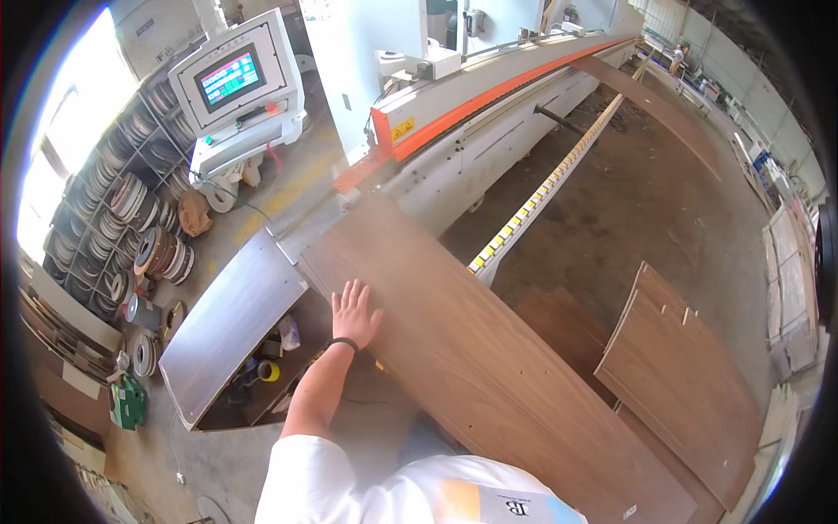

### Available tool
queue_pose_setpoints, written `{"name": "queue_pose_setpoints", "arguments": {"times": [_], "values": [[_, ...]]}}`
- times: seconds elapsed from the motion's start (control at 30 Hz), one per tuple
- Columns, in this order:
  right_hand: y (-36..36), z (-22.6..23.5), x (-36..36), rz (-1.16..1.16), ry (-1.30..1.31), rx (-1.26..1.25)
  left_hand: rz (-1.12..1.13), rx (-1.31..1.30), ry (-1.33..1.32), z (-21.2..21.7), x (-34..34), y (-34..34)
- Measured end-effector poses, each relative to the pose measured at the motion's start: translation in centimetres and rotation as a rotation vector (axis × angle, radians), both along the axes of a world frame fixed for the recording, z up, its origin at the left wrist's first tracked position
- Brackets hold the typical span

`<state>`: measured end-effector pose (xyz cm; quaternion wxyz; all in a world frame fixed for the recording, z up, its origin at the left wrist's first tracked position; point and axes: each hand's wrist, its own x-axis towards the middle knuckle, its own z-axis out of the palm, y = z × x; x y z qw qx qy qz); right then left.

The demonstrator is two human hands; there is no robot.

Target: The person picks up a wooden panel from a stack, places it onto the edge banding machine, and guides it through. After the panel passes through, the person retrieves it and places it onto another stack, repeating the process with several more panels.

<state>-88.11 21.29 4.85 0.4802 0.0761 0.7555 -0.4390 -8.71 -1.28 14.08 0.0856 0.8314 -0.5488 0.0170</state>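
My left hand point(356, 316) lies flat with its fingers spread on a long brown wood-grain panel point(489, 341), near the panel's left edge. A dark band circles that wrist. The panel stretches from the lower right up to the near end of a long grey and orange machine point(489, 92), where its far end meets the machine's bed. A few small holes and a small white label show on the panel's face. My right hand does not appear.
Left of the panel stands a cabinet with a pale top point(231, 327) and tools inside. A control screen point(230, 80) rises beyond it, by racks of coiled edging point(131, 196). A roller support rail point(559, 179) runs along the machine. More brown panels point(681, 375) lie at right.
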Motion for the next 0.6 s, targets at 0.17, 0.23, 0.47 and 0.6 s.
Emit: {"name": "queue_pose_setpoints", "arguments": {"times": [0.17, 0.23, 0.47, 0.6], "values": [[0.1, 0.8, 0.6, 0.018, 0.020, -0.017, 0.015, -0.016, -0.006, -0.7, 2.7, -1.3], [-0.7, 0.9, 1.6, 0.039, 0.013, -0.021, 0.029, -0.016, 0.002, -0.8, 3.9, -1.9], [-4.2, 0.8, 5.7, 0.123, -0.029, -0.036, 0.124, 0.035, 0.002, -0.1, 7.4, -5.0], [-6.2, 0.4, 7.8, 0.177, -0.057, -0.045, 0.170, 0.072, 0.019, -0.1, 9.2, -6.0]]}}
